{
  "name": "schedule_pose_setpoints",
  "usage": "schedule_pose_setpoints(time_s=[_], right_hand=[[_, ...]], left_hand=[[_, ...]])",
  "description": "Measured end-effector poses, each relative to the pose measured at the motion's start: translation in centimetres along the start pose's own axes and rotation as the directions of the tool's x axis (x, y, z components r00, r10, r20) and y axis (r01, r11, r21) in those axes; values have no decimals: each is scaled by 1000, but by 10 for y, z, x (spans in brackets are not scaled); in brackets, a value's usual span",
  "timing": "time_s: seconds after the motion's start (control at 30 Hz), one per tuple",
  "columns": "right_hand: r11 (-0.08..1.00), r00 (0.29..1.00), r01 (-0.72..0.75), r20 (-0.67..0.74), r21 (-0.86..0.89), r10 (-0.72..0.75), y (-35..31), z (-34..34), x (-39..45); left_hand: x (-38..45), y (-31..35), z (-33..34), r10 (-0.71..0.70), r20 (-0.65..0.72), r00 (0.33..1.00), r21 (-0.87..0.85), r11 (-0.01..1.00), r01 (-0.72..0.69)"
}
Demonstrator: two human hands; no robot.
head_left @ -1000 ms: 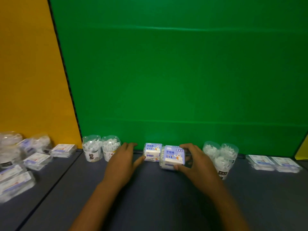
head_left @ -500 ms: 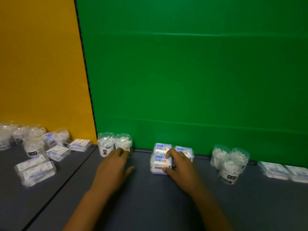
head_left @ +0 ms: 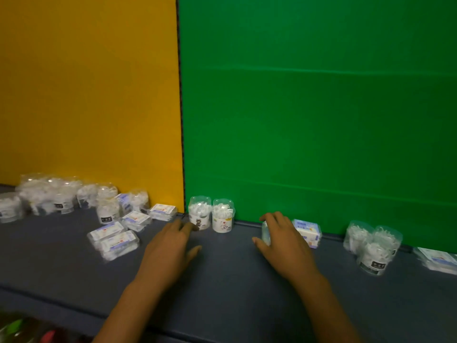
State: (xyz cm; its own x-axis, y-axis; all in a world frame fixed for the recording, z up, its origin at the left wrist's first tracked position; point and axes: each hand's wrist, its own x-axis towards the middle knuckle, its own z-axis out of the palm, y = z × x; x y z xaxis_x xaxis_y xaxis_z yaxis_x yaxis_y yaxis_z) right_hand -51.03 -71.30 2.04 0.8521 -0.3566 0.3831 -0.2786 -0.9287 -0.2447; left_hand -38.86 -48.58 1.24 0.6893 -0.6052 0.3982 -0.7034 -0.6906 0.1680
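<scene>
Scanning left to right, quick: a pile of clear tubs (head_left: 57,196) and flat packs (head_left: 113,240) is sitting on the left of the worktop (head_left: 235,280), below the yellow backdrop (head_left: 86,95). It is showing more fully now because my view has been swinging left over the last second. The left hand (head_left: 168,251) is hovering flat, fingers relaxed and spread, holding nothing. It has been pulling away from the packs toward the two picture tubs (head_left: 211,215) at the green backdrop (head_left: 321,120). I cannot tell whether a fingertip is touching the nearer tub. The right hand (head_left: 284,246) is curling fingers and thumb round the front pack (head_left: 265,233). A second ago that pack was in the air, and now it is resting down on the worktop just beside the second pack (head_left: 308,231). I'm judging the placement as basically done, with the release still pending. The front pack is mostly hiding under the hand, only a pale clear-wrapped edge peeking out. The second pack is showing a blue-and-white label under shiny film, slightly blurred. Further right, a cluster of tubs (head_left: 371,243) is standing well apart, and more flat packs (head_left: 437,261) are lying at the frame edge.
</scene>
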Motion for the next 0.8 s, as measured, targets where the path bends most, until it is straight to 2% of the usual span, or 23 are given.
schedule_pose_setpoints(time_s=[0.27,0.6,0.8], right_hand=[[985,985,173,15,13,-173,-117,18,-9],[930,939,332,37,157,-341,-257,65,-21],[895,912,388,49,222,-408,-322,88,-13]], left_hand=[[-63,-82,-53,-127,-71,989,7,992,127],[-158,-199,-100,-271,-103,957,91,956,280],[-188,-251,-122,-348,-130,929,125,923,363]])
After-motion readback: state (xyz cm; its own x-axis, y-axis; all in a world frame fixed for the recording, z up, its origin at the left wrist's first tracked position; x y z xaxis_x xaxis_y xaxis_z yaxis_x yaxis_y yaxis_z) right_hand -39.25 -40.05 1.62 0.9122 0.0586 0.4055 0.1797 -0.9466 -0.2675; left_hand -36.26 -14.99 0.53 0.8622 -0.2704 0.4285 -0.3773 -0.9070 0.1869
